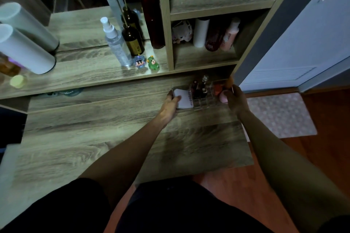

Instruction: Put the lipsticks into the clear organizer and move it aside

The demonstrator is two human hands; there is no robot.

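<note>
My forearms reach out, left hand (171,100) and right hand (235,98) gripping the organizer's (200,107) ends to shift it.

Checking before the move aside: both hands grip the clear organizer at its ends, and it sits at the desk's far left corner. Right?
Not quite. The head view shows the left hand and right hand gripping the clear organizer at its ends, but at the desk's far right corner.

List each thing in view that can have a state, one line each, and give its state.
clear organizer: on the desk's far right, held at both ends
lipsticks: upright in the organizer
left hand: grip closed on organizer's left end
right hand: grip closed on organizer's right end
spray bottle: upright, capped
</note>
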